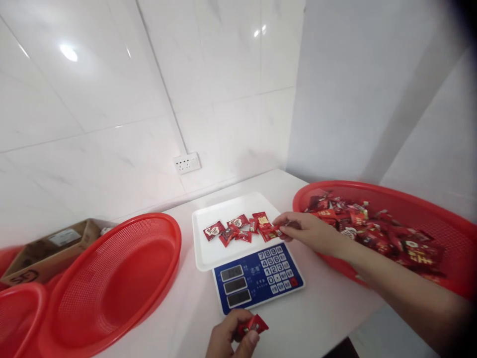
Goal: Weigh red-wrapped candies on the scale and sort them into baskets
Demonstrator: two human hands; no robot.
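My left hand [228, 336], in front of the scale, pinches a small red wrapped candy [258, 324] between thumb and fingers. Over the right side of the white weighing tray [212, 258], my right hand [307, 232] is closed on another red wrapped candy [276, 232]. Several red candy packets [214, 230] lie spread across that tray. Below it is the scale's blue keypad panel [257, 278], with number keys and three small displays; their digits are too faint to read.
To the right stands a large red basket [376, 188] holding a heap of red candy packets [372, 238]. A red basket [149, 248] with nothing visible inside is at the left, beside a cardboard box [48, 251] and another red basket [22, 293]. A tiled wall with a power socket [187, 163] rises behind.
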